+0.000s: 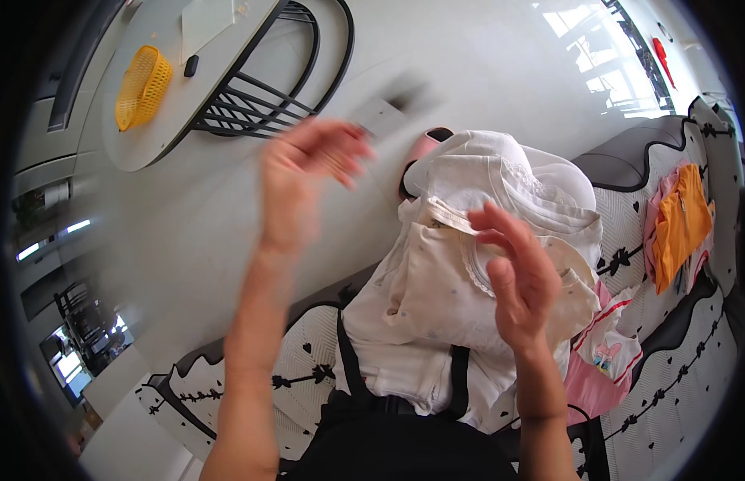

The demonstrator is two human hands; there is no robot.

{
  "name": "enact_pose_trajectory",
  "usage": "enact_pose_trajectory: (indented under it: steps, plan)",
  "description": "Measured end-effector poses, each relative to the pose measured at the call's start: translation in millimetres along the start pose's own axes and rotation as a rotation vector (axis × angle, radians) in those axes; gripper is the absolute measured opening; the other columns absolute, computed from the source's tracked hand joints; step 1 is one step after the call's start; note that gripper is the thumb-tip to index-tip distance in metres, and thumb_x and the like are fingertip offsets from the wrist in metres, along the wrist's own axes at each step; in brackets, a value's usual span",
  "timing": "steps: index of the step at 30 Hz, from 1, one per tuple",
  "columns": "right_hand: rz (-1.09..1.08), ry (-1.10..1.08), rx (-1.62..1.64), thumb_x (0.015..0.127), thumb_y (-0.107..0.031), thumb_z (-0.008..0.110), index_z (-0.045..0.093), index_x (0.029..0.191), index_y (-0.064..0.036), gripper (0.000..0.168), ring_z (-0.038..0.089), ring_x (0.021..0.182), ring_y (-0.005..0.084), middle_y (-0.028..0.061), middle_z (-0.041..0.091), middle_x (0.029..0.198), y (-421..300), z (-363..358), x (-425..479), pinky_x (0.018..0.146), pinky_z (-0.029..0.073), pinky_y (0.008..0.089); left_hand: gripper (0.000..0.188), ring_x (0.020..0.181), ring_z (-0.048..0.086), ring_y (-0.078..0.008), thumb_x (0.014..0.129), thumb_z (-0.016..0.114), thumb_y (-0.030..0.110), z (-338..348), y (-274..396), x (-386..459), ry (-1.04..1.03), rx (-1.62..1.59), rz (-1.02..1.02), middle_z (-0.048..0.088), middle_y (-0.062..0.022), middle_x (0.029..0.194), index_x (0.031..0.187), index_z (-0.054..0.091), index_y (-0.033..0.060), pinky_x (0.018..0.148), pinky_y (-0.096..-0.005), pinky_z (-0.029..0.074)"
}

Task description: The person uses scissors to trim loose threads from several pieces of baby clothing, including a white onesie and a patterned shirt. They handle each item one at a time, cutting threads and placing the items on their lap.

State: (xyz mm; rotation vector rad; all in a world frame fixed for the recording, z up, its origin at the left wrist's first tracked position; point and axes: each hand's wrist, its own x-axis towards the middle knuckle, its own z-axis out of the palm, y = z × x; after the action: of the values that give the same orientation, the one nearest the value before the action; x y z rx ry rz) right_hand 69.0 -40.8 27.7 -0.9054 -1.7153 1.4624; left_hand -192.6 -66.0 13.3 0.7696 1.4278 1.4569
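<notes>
My left hand (315, 171), blurred and raised over the floor, has its fingers apart and slightly bent, with nothing in them. My right hand (519, 273) hovers over or rests lightly by the heaped garments; its fingers are apart and hold nothing. Below it lies a cream garment (441, 288) with a scalloped lace neckline and small printed dots. Behind that is a white garment (465, 177) with lace at its edge, on the heap in front of me. Lower white cloth (402, 367) spreads toward my waist. To the right lies a white cartoon-print garment with red trim (613, 349), over pink cloth (595, 391).
A folded orange garment (682, 225) lies on pink clothes on the patterned sofa cover (625, 231). At upper left, a yellow plastic basket (142, 90) and a small black object (191, 66) sit on a white table (126, 147), beside a black-framed chair (258, 105).
</notes>
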Motion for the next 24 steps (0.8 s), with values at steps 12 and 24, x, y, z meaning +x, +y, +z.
enact_pose_trajectory:
  steps: [12,24]
  plan:
    - [0.143,0.258,0.357,0.108,-0.026,0.040,0.056,0.095,0.003,0.035,0.053,0.062,0.0106,0.0074,0.061,0.073,-5.0,-1.5,12.9,0.062,0.047,0.0250,0.020,0.085,0.058,-0.0090,0.092,0.061,-0.004,43.7,-15.4,-36.6,-0.191,0.244,0.035,0.066,-0.0022,0.100,0.107,0.071,0.0025,0.072,-0.0239,0.051]
    - [0.135,-0.157,-0.589,0.072,-0.005,0.077,0.070,0.103,-0.009,0.032,0.061,0.058,0.0192,0.0058,0.063,0.069,17.1,-11.6,18.6,0.056,0.048,0.0305,0.007,0.071,0.052,-0.0147,0.085,0.062,-0.006,29.4,-23.9,3.2,-0.533,0.666,0.150,0.056,-0.0037,0.090,0.087,0.066,0.0003,0.063,-0.0272,0.043]
